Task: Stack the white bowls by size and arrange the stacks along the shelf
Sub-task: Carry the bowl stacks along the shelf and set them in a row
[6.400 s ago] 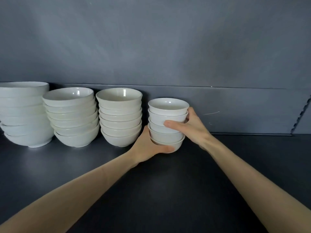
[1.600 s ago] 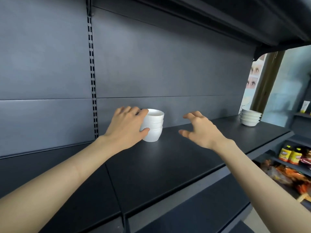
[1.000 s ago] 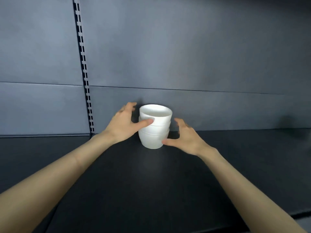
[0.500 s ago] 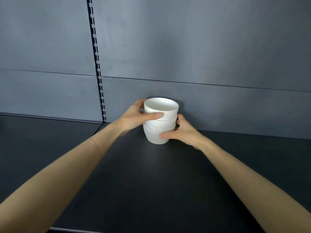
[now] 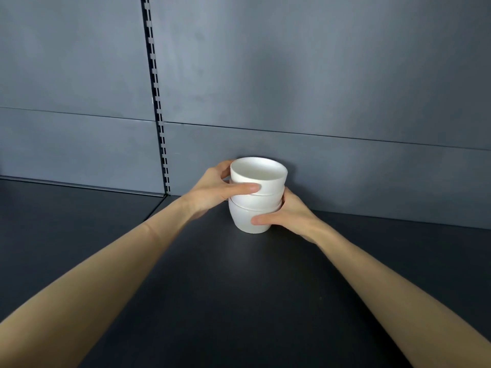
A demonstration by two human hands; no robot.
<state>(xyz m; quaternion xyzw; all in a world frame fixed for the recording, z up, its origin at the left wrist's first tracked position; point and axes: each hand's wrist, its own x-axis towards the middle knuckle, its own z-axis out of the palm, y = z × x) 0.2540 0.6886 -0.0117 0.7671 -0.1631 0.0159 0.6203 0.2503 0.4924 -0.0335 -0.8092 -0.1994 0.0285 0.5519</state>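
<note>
A small stack of three white bowls [image 5: 256, 197] stands on the dark shelf [image 5: 239, 288], close to the grey back panel. My left hand [image 5: 212, 192] grips the top bowl from the left, thumb across its front and fingers behind it. My right hand [image 5: 287, 216] holds the bottom bowl from the right, thumb on its front. The fingers of both hands are hidden behind the stack.
A slotted upright rail [image 5: 156, 102] runs down the back panel [image 5: 332, 88] left of the stack. A seam in the shelf surface runs forward from the rail's foot. No other bowls are in view.
Both hands have closed round the stack: the right hand came in from open beside it to grip the bottom bowl. The view has shifted slightly.
</note>
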